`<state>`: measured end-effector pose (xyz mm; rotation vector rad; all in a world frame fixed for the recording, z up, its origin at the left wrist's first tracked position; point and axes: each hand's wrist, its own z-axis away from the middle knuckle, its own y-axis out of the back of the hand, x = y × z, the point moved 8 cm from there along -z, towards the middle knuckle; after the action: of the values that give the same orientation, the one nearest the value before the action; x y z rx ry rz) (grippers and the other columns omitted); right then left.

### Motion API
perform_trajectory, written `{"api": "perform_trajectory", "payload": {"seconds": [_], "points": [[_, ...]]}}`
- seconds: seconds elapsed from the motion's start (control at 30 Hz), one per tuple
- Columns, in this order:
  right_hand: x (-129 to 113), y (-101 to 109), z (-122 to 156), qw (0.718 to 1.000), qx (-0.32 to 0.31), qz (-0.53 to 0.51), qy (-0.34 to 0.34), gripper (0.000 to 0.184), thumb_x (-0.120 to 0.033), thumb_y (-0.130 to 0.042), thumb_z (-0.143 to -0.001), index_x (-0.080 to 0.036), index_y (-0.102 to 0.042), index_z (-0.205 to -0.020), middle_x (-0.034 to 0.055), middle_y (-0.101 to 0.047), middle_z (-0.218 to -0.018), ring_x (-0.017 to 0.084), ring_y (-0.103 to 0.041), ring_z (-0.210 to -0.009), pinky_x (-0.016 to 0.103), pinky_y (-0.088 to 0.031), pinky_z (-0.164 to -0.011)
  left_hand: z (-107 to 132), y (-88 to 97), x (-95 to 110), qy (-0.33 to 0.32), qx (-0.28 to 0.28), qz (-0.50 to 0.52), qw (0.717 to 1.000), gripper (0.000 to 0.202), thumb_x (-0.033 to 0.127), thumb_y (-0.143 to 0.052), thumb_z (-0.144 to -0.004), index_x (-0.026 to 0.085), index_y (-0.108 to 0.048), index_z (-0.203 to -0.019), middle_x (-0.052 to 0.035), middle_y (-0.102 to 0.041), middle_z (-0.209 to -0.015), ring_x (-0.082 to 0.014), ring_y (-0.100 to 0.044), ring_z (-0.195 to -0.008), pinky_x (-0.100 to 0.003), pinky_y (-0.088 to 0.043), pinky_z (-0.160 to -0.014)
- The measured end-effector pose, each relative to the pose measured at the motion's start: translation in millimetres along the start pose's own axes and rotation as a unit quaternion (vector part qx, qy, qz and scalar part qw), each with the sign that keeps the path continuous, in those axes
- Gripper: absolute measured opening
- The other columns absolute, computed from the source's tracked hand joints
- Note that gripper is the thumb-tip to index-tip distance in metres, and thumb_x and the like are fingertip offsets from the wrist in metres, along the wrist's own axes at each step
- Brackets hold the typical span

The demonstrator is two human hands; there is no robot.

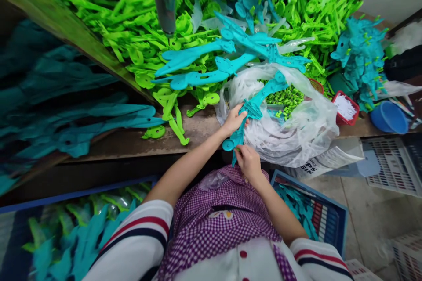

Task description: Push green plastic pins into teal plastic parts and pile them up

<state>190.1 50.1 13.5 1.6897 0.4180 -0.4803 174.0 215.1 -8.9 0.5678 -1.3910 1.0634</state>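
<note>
Hands both on one teal part (pixel 253 109), held over the front edge of the bench (pixel 198 129), just before the bag (pixel 296 136). Left hand (pixel 234 119) wrapped round the part's middle, fingers closed on it. Right hand (pixel 249 162) pinched on the thin stem below its round lower end. Upper end of the part reaches over the bag's mouth, above the green bits (pixel 286 96) inside. Looks like fine work at the lower end of a single piece. Anything small between the right fingertips: cannot tell. Calls next for a firm left grip and a short, exact move of the right fingertips, clear of the bag. Green pile (pixel 132 22) across the back of the bench, red tray (pixel 346 107) towards its right end, crate (pixel 326 215) below the right forearm.
</note>
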Motion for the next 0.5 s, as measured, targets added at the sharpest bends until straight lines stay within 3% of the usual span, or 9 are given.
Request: {"api": "perform_trajectory", "payload": {"seconds": [0.17,0.27,0.37,0.43,0.5], "points": [[4.6,-7.0,3.6,1.000,0.003,-0.014,0.009,0.021,-0.026,-0.049,-0.100,-0.018,-0.068,-0.107,0.0081,-0.068,-0.091,0.019,-0.064,-0.086,0.028,-0.048,-0.079,0.5,0.6,-2.7,0.027,0.009,-0.003,1.000,0.054,0.027,-0.056,-0.088,0.014,-0.047,-0.140,0.0012,-0.062,-0.059,-0.0133,-0.056,-0.047,-0.022,-0.045,-0.047],[5.8,2.0,16.4,0.997,0.031,-0.071,0.008,0.027,-0.029,-0.053,-0.098,-0.017,-0.064,-0.120,0.0090,-0.068,-0.096,0.020,-0.064,-0.088,0.031,-0.050,-0.082,7.7,0.0,4.0,0.028,-0.011,0.003,1.000,0.054,0.030,-0.059,-0.087,0.014,-0.048,-0.138,0.0001,-0.064,-0.062,-0.0144,-0.059,-0.050,-0.023,-0.048,-0.049],[17.8,27.1,39.1,0.981,0.089,-0.158,-0.063,0.041,-0.035,-0.059,-0.094,-0.018,-0.056,-0.132,0.0090,-0.067,-0.102,0.018,-0.063,-0.086,0.031,-0.052,-0.080,21.2,0.8,14.6,0.036,-0.031,0.018,0.999,0.053,0.036,-0.061,-0.085,0.014,-0.050,-0.132,-0.0019,-0.067,-0.067,-0.0179,-0.065,-0.057,-0.028,-0.053,-0.054],[27.0,43.6,54.4,0.961,0.121,-0.210,-0.131,0.039,-0.037,-0.059,-0.094,-0.019,-0.058,-0.129,0.0087,-0.066,-0.104,0.018,-0.063,-0.087,0.030,-0.052,-0.080,30.7,0.4,21.7,0.056,-0.031,0.045,0.997,0.050,0.037,-0.064,-0.083,0.016,-0.051,-0.127,-0.0022,-0.067,-0.069,-0.0191,-0.067,-0.060,-0.029,-0.054,-0.057],[27.4,50.0,62.5,0.944,0.108,-0.259,-0.174,0.035,-0.040,-0.057,-0.094,-0.020,-0.060,-0.124,0.0094,-0.066,-0.110,0.019,-0.063,-0.095,0.031,-0.052,-0.085,37.3,-2.0,30.9,0.071,-0.018,0.070,0.995,0.046,0.035,-0.066,-0.082,0.018,-0.053,-0.122,-0.0017,-0.067,-0.071,-0.0183,-0.067,-0.061,-0.028,-0.054,-0.057]]}}
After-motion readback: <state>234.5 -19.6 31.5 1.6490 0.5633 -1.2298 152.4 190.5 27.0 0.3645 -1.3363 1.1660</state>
